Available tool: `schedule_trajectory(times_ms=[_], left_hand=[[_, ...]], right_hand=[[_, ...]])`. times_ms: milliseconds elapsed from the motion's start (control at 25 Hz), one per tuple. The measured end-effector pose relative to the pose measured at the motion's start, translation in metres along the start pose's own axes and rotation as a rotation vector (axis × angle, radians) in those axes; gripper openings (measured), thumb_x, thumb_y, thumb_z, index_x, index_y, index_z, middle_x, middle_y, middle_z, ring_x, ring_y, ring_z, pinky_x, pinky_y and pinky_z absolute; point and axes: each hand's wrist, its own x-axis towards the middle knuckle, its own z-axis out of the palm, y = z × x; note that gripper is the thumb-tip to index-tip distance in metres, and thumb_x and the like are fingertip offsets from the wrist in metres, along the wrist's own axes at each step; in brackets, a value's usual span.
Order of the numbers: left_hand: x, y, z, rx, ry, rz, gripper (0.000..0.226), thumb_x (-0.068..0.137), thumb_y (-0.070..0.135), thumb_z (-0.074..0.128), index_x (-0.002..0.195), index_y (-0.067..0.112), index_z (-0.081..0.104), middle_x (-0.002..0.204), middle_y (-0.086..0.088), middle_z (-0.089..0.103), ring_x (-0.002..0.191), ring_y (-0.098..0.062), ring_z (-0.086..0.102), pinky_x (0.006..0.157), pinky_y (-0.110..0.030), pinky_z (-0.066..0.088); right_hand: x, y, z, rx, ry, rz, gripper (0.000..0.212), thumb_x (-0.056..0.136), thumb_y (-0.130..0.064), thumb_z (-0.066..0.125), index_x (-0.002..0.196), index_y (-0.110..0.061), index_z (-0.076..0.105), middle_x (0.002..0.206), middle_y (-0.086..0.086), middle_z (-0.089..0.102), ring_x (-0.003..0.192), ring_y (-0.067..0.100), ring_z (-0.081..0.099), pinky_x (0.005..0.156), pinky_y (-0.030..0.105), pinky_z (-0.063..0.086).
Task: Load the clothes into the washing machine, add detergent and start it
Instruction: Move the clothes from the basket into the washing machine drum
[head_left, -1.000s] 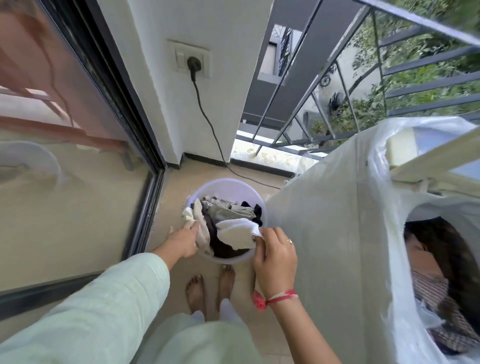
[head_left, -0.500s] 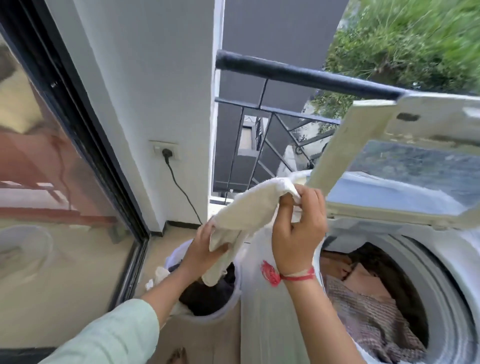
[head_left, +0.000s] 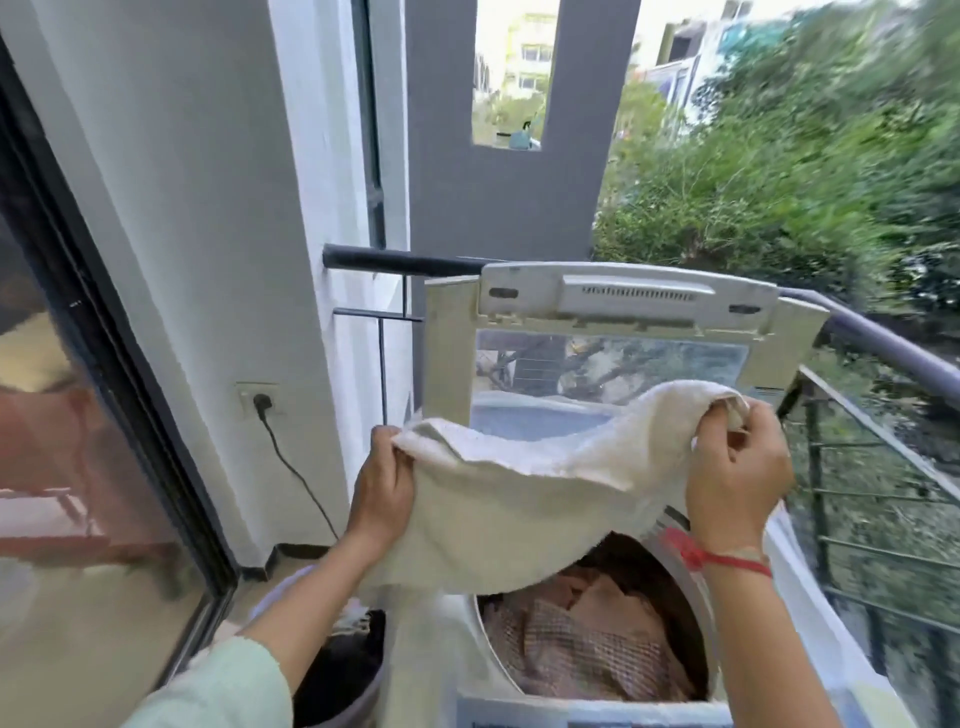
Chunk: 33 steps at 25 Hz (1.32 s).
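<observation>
Two hands stretch one cream towel (head_left: 519, 499) above the open washing machine (head_left: 426, 665). The left hand (head_left: 382, 483) pinches its left corner, and the right hand (head_left: 737, 467) has fingers curled round the right corner. Between them the cloth sags over the checked clothes (head_left: 587, 660) in the drum, in front of the raised lid (head_left: 623, 296).

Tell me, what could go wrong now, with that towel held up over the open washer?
1. The towel hangs spread between the left hand and right hand, each gripping only an edge; if one slips, it may fall beside the drum rather than in.
2. The railing runs close behind the raised lid, so a wide toss might send it over.
3. The drum already holds clothes; overfilling seems possible.
</observation>
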Motion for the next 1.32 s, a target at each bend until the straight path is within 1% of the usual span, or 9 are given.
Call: schedule_trajectory(times_ms=[240,440,520,680,800,920,1040,1120,1320], left_hand=[[0.021,0.102,0.028,0.054,-0.058,0.235,0.024,0.089,0.049,0.025,0.094,0.026,0.027,0.071,0.009,0.046,0.06,-0.031,0.054,0.052,-0.035,0.038],[0.025,0.155,0.055,0.133,-0.31,0.566,0.025,0.087,0.05,0.033,0.098,0.028,0.032,0.067,0.009,0.051,0.056,-0.023,0.054,0.049,-0.032,0.039],[0.024,0.163,0.064,0.204,-0.344,0.764,0.022,0.087,0.044,0.042,0.096,0.025,0.037,0.071,0.001,0.058,0.058,-0.024,0.057,0.048,-0.03,0.042],[0.035,0.154,0.047,0.441,-0.342,0.839,0.033,0.073,0.052,0.057,0.09,0.026,0.047,0.072,0.003,0.061,0.064,-0.02,0.06,0.053,-0.023,0.038],[0.034,0.14,0.032,0.804,-0.573,0.644,0.053,0.06,0.058,0.071,0.098,0.025,0.055,0.089,0.006,0.062,0.082,-0.016,0.058,0.063,-0.026,0.038],[0.035,0.133,0.034,1.012,-1.051,0.187,0.063,0.064,0.05,0.077,0.119,0.028,0.054,0.109,0.003,0.062,0.1,-0.019,0.058,0.079,-0.029,0.048],[0.019,0.123,0.034,0.401,-1.546,-0.418,0.037,0.074,0.032,0.076,0.108,0.034,0.061,0.082,0.014,0.064,0.067,-0.008,0.059,0.059,-0.018,0.048],[-0.003,0.115,0.037,0.05,-1.629,-0.493,0.016,0.074,0.027,0.073,0.086,0.036,0.065,0.065,0.014,0.055,0.052,-0.004,0.046,0.05,-0.014,0.037],[-0.05,0.094,0.08,-0.22,-1.611,-0.605,0.033,0.084,0.055,0.052,0.103,0.029,0.062,0.082,0.004,0.055,0.069,-0.007,0.054,0.067,-0.019,0.041]], right_hand=[[0.048,0.048,-0.045,-0.131,-0.153,0.179,0.018,0.091,-0.018,0.053,0.106,-0.008,0.057,0.1,0.011,0.063,0.091,0.025,0.059,0.074,0.026,0.036],[0.014,0.033,-0.028,0.052,-1.072,0.121,0.098,0.068,-0.036,0.08,0.144,-0.034,0.019,0.136,-0.02,0.029,0.127,0.001,0.029,0.106,0.028,0.031],[-0.001,0.039,-0.014,0.037,-1.097,0.021,0.081,0.072,-0.02,0.076,0.137,-0.035,0.031,0.126,-0.019,0.046,0.118,0.002,0.044,0.093,0.016,0.041],[0.014,0.061,-0.014,-0.085,-0.985,0.013,0.041,0.065,-0.01,0.076,0.101,-0.023,0.059,0.093,-0.006,0.065,0.088,0.014,0.06,0.076,0.028,0.05],[0.035,0.065,-0.024,-0.06,-1.1,0.011,0.031,0.068,-0.011,0.078,0.091,-0.022,0.062,0.086,-0.008,0.061,0.081,0.008,0.057,0.069,0.017,0.045],[0.044,0.058,-0.032,-0.075,-1.173,-0.108,0.024,0.083,-0.007,0.063,0.081,-0.031,0.061,0.083,-0.009,0.061,0.079,0.005,0.056,0.07,0.019,0.043],[0.058,0.055,-0.049,0.096,-0.938,-0.079,0.031,0.089,0.003,0.051,0.084,-0.025,0.064,0.083,-0.005,0.065,0.079,0.002,0.057,0.072,0.017,0.042],[0.066,0.051,-0.065,0.252,-0.777,-0.036,0.022,0.092,0.0,0.049,0.086,-0.016,0.064,0.079,0.002,0.061,0.075,0.009,0.054,0.067,0.023,0.039],[0.069,0.042,-0.083,0.342,-0.655,-0.008,0.014,0.086,-0.01,0.063,0.076,0.0,0.065,0.067,0.013,0.059,0.064,0.01,0.052,0.059,0.023,0.042]])
